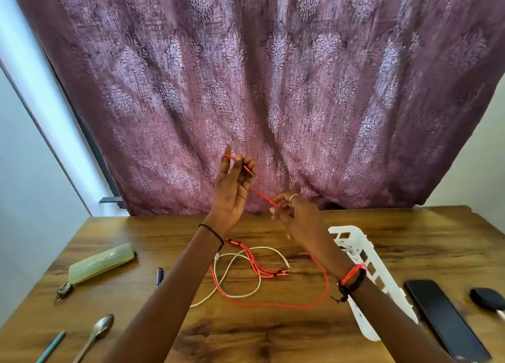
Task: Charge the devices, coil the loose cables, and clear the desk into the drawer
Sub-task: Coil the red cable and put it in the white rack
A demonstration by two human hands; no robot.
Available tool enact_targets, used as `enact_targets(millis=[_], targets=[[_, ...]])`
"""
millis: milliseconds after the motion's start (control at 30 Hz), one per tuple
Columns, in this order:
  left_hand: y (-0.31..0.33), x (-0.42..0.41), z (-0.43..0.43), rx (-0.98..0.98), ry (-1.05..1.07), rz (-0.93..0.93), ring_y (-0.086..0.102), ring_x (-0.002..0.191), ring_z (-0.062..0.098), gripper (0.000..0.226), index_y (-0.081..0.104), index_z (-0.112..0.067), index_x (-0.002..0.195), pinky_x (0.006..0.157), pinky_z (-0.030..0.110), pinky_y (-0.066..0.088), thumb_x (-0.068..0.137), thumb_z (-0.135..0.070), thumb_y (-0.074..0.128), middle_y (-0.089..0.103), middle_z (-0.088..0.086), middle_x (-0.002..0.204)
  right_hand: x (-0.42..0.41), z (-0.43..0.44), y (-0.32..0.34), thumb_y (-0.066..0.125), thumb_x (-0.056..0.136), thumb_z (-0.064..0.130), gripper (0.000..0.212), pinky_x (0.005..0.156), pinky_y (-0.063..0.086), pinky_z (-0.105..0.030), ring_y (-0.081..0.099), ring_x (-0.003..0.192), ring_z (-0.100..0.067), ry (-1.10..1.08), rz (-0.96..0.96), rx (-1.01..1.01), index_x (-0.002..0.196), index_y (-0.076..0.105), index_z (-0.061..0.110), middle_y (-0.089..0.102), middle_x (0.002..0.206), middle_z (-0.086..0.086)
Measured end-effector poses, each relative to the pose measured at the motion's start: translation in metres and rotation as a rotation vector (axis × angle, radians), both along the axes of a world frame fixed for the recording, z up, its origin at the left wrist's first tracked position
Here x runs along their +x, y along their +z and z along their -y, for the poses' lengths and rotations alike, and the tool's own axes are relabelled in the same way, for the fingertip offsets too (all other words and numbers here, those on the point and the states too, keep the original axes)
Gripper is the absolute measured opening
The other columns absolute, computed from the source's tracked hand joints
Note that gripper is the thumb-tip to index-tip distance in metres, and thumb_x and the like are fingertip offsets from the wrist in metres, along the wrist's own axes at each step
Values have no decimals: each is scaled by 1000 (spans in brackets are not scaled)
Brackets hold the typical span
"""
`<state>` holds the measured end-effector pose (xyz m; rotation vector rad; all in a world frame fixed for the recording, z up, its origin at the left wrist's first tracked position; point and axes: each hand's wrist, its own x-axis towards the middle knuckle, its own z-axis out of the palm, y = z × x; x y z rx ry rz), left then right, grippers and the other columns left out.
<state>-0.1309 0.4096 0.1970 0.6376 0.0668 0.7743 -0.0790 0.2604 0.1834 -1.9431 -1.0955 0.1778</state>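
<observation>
Left hand: the left hand (231,190) is lifting up in front of the curtain (273,75), palm facing back. Its fingers (227,155) are curling in, with the red cable (273,304) looping over the forefinger and the plug end sitting pinched by the fingertips.
Right hand: the right hand (297,220) is hovering lower and just beside the left, its fingers (281,198) closing together in a pinch on the same cable.
Red cable: a short stretch is running taut between the two hands. The rest is trailing past the right wrist and lying in a wide loop on the tabletop (273,340), its branched plugs resting in the middle.
White cable: the white cable (257,280) is lying loose under the arms, crossing the red one.
Right side: a white basket (363,250) is lying on the tabletop under the right forearm, and a dark phone (442,316) is lying just beside it.
Left side: a pale pouch (101,263), a spoon (98,332), a blue pen (159,275) and a teal pen (52,346) are lying spread out, well apart.
</observation>
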Motion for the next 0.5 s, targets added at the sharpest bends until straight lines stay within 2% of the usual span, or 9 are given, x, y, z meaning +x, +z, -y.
enact_targets(millis=[67,100,167,233,300,367,433,500], targets=[[0,1,-1,127,37,-40,64,71,10,46,35,-23,138,80,26,54,96,-7,44,65,-1,73,-2,5,4,60,90,15,12,55,38,-4,57,52,6,12,50,-12,100,65,13,65,79,3],[-1,2,-1,227,66,-100,64,71,9,51,31,-24,141,82,27,53,96,-6,45,66,-2,72,-1,6,5,60,90,18,16,63,42,-9,59,61,2,2,84,-24,104,67,14,65,82,4],[-2,5,2,495,148,-278,65,72,8,57,27,-23,145,81,26,52,94,-8,49,68,-4,71,6,9,8,60,89,25,20,77,48,-27,62,82,-12,-49,149,-68,107,69,20,68,93,2],[-2,7,7,750,224,-414,67,71,5,60,27,-23,145,74,20,49,93,-8,53,69,-1,73,10,13,13,60,89,26,20,83,49,-35,62,90,-20,-93,191,-98,106,70,22,68,101,-3],[-1,9,13,947,274,-470,67,71,2,60,28,-29,142,75,17,49,92,-9,55,67,-5,74,14,17,19,60,89,25,19,83,49,-38,61,92,-24,-114,250,-100,104,70,21,67,100,-6],[1,8,20,1145,330,-547,63,68,-8,57,32,-30,140,77,10,46,92,-11,56,65,-11,72,18,23,26,58,90,24,19,82,48,-39,60,93,-26,-109,308,-101,105,69,19,64,98,-8],[4,8,26,1325,351,-625,56,60,-16,46,45,-14,136,66,-1,38,92,-6,54,59,-14,68,22,27,31,57,91,23,20,82,48,-41,59,94,-27,-92,336,-95,106,69,20,61,98,-9],[3,9,29,1451,341,-692,50,52,-12,24,57,-3,115,58,-1,34,91,-1,51,54,-13,66,27,31,32,57,91,23,19,82,49,-43,59,94,-26,-87,344,-76,105,69,23,60,98,-8]])
